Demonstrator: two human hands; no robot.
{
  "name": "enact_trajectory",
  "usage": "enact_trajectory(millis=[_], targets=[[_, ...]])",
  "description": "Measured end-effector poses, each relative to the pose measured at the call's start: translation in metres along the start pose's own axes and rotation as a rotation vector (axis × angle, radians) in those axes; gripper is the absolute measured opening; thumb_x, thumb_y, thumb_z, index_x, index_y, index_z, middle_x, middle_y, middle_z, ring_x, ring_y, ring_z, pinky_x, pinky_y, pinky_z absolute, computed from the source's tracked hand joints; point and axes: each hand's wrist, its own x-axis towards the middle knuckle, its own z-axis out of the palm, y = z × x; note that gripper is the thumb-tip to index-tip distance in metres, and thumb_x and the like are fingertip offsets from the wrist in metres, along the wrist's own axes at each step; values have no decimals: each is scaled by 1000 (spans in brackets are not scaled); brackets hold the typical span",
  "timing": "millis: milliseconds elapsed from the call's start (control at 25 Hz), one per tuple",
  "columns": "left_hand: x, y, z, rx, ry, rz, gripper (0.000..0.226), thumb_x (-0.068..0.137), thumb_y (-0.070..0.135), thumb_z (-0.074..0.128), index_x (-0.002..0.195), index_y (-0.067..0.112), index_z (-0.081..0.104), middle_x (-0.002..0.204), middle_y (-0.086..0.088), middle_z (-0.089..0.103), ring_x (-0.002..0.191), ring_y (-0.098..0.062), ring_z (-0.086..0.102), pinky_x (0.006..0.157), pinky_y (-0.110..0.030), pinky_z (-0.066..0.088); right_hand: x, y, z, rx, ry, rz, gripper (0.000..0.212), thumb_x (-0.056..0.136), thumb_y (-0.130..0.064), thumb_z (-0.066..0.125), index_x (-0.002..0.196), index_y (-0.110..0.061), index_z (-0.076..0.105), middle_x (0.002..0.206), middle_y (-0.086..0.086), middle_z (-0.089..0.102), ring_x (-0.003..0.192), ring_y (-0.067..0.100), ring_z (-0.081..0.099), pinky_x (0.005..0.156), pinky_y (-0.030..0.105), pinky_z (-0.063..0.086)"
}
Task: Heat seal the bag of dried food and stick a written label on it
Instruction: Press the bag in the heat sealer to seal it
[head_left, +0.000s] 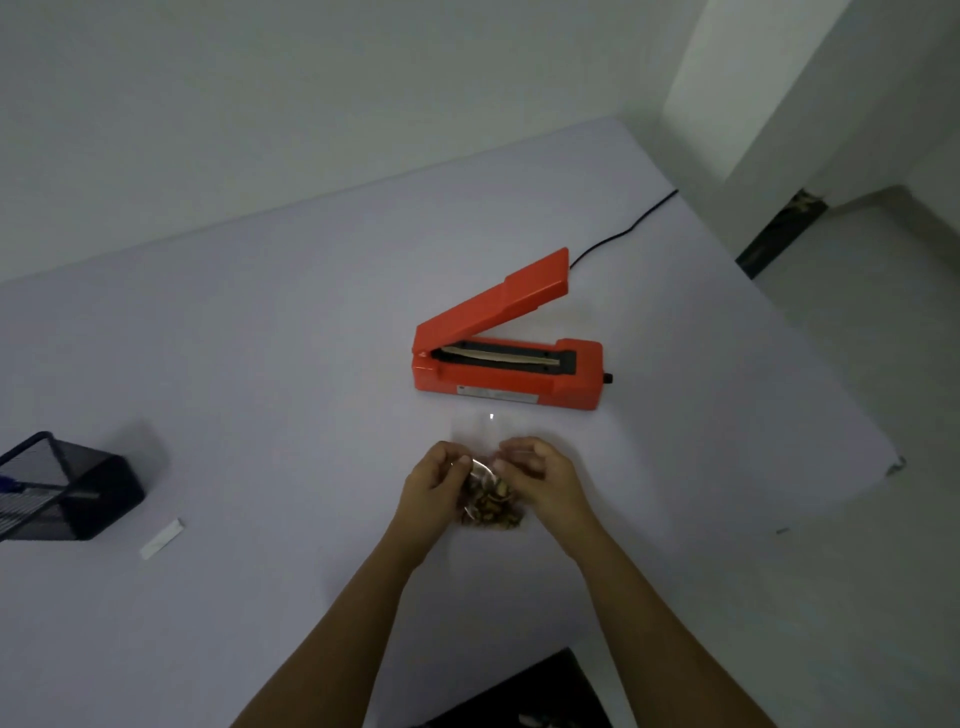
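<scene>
Take the red heat sealer (506, 358) as your landmark; it sits on the pale lilac surface (260, 338) with its lid arm raised at an angle, the sealing strip exposed beneath.

Far to the left of the sealer, at the frame's edge, stands a black wire-mesh desk organiser (62, 488) with something blue poking from it, too blurred to name. Just right of the organiser, still well left of the sealer and nearer to you, lies a small white paper strip (162, 539), flat on the surface and touching nothing.

Directly in front of the sealer, on your side of it, is the clear plastic bag of brown dried food (491, 501). Your left hand (434, 480) has its grip pinched on the bag's left side, and your right hand (540, 475) has its grip closed on the bag's right side, fingers curled over the film. The bag's transparent top reaches up toward the sealer's base but stays apart from it. Nothing lies between the bag and the sealer.

Behind and right of the sealer, a black power cord (623, 228) runs across the surface to its far right edge.

Below your forearms, at the near edge, a dark object (545, 696) shows partly; you cannot tell what it is.
</scene>
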Motion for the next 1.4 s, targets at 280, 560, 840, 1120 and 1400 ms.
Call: enact_trajectory(millis=[280, 560, 840, 1120, 1400], targets=[[7, 17, -5, -100, -56, -8, 16, 96, 11, 45, 94, 3, 58, 86, -9, 63, 79, -18, 61, 63, -23, 53, 11, -6, 1, 133, 74, 86, 10, 80, -15, 71, 87, -23, 71, 93, 2, 73, 91, 19, 68, 82, 34, 55], [14, 44, 8, -128, 88, -22, 20, 93, 25, 50, 88, 12, 64, 87, -8, 67, 83, -20, 66, 67, -30, 57, 12, -30, 9, 264, 209, 139, 20, 80, -27, 70, 92, -11, 73, 90, 10, 73, 86, 21, 69, 68, 31, 56], [17, 60, 8, -136, 41, -47, 19, 93, 24, 52, 79, 14, 60, 77, -4, 68, 73, -19, 66, 63, -29, 55, 8, -41, 1, 377, 175, 223, 22, 83, -23, 67, 101, -10, 70, 98, 11, 72, 94, 27, 67, 74, 38, 57], [16, 48, -4, -183, -32, -97, 16, 92, 18, 54, 88, 10, 67, 79, -4, 69, 74, -21, 65, 62, -31, 56, 9, -42, -12, 301, 69, 296, 24, 81, -18, 69, 102, -6, 70, 97, 11, 73, 92, 23, 68, 76, 30, 56], [23, 52, 14, -212, 161, -147, 22, 89, 26, 59, 77, 10, 70, 77, -11, 69, 79, -30, 67, 70, -39, 57, 15, -44, -3, 272, 301, 112, 22, 83, -17, 68, 104, -9, 70, 89, 5, 73, 78, 13, 68, 62, 19, 52]])
